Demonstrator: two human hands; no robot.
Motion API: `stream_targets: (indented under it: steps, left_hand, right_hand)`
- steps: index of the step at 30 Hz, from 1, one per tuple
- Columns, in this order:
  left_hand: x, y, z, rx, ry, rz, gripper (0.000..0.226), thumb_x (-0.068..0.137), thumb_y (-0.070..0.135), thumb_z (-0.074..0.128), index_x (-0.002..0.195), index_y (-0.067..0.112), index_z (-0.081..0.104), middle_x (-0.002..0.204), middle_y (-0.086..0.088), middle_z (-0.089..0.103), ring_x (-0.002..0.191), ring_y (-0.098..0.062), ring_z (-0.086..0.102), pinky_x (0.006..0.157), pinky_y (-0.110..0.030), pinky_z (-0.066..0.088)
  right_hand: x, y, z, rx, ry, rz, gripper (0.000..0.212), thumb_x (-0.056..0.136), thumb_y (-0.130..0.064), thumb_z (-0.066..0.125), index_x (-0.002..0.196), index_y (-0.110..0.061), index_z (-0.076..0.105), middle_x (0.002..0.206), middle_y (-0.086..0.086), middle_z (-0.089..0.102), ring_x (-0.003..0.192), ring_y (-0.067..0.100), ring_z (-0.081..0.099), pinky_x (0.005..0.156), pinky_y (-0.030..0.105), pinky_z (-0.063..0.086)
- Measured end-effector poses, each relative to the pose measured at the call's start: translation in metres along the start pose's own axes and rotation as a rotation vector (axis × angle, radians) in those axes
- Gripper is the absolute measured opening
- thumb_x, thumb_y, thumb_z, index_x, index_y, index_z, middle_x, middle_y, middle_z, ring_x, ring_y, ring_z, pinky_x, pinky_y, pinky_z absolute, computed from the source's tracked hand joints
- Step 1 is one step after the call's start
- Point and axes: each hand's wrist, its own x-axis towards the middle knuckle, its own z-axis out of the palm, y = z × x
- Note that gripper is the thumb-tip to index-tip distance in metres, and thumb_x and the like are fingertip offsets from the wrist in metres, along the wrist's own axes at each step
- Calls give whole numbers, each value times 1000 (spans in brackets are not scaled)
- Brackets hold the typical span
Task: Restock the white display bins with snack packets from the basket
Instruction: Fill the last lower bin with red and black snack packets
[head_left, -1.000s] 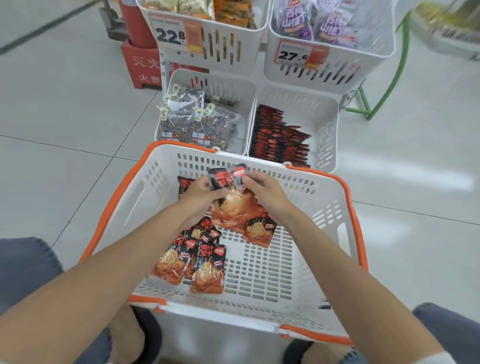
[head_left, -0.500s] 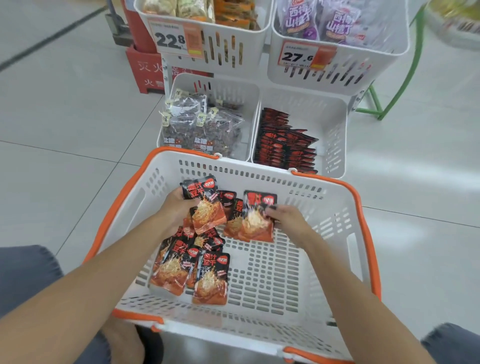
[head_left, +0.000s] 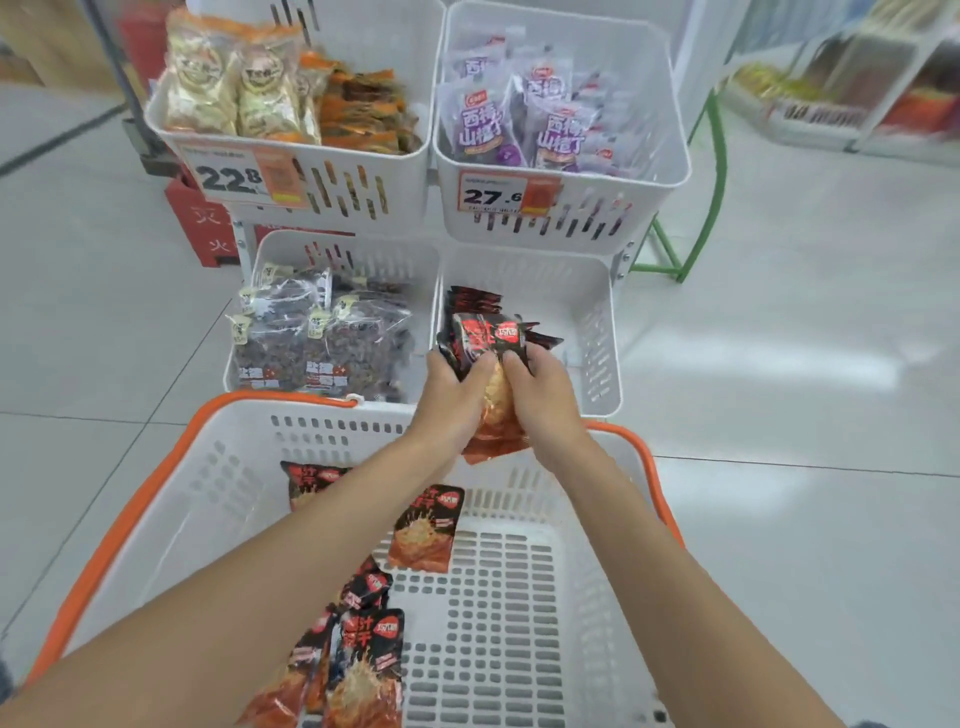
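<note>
Head view: left hand (head_left: 451, 400) and right hand (head_left: 545, 397) together clasp a bundle of red-black snack packets (head_left: 491, 364), fingers curled round it, over the lower right display bin (head_left: 597, 332); more packets lie in the basket (head_left: 234, 467).

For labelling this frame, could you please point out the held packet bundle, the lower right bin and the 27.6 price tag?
held packet bundle (head_left: 485, 335): head view, front packet's black top.
lower right bin (head_left: 597, 332): head view, slotted right wall.
27.6 price tag (head_left: 491, 196): head view, printed digits.
</note>
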Motion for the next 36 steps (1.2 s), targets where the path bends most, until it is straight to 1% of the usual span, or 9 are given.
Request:
stream_targets:
  steps: [2,5,11,14,18,23,27,30,36]
  left_hand:
    - [20,11,13,126,1,93,37,101,30,45,133,15,37,121,4,51,102,-6,55,87,-27,38]
    - [54,22,32,202,-205,178,44,102,26,45,143,15,34,132,6,49,126,-14,47,104,-30,37]
    - [146,9,16,726,-206,460,60,98,44,50,149,20,32,150,-2,38,139,-18,34,112,-31,27]
    - [184,-5,-1,1072,-179,549,69,95,54,47,152,21,26,157,-3,31,144,-24,27,118,-39,22]
    - [204,-18,3,1131,-182,546,91,86,67,42,155,15,14,162,-6,19,148,-23,18,122,-39,15]
    - [217,-38,10,1393,-130,669,83,89,74,13,154,24,19,159,3,28,147,-16,21,119,-46,16]
    - [219,-45,7,1475,-146,703,80,89,64,-1,155,27,24,160,7,28,147,-12,22,116,-41,15]
    - [215,-45,8,1485,-117,749,70,98,58,9,155,19,20,159,3,29,147,-12,24,114,-38,15]
    - [214,-44,1,1494,-166,770,78,95,61,5,155,16,24,159,-3,29,147,-16,24,118,-35,11]
  right_hand:
    - [19,-9,-29,179,-186,112,8,91,-9,58,91,-9,66,78,6,68,75,23,64,76,39,52]
    - [50,-6,-70,250,-438,260,23,83,0,66,105,-5,68,94,12,72,88,27,68,88,42,54]
    - [108,29,-116,27,-45,-38,36,78,2,75,108,-10,61,93,0,73,79,7,70,63,17,53]
    - [143,41,-110,-21,-8,-125,39,78,4,75,109,-11,58,93,-4,69,75,-6,66,65,11,50]
    - [193,62,-73,-34,-88,-103,38,81,6,71,113,-9,56,97,-7,65,79,-12,63,74,10,50]
    - [208,82,-53,-145,-587,187,48,93,-28,63,138,-30,45,120,-22,50,105,-7,48,74,7,34]
    - [210,100,-58,-166,-577,183,70,83,-67,50,146,-45,29,148,-13,35,133,10,36,104,27,34]
    - [210,96,-49,-182,-554,168,62,93,-59,45,149,-40,28,142,-15,36,123,4,37,88,17,35]
    - [219,90,-57,-369,-577,153,65,90,-59,52,148,-38,30,140,-13,36,126,7,38,100,29,35]
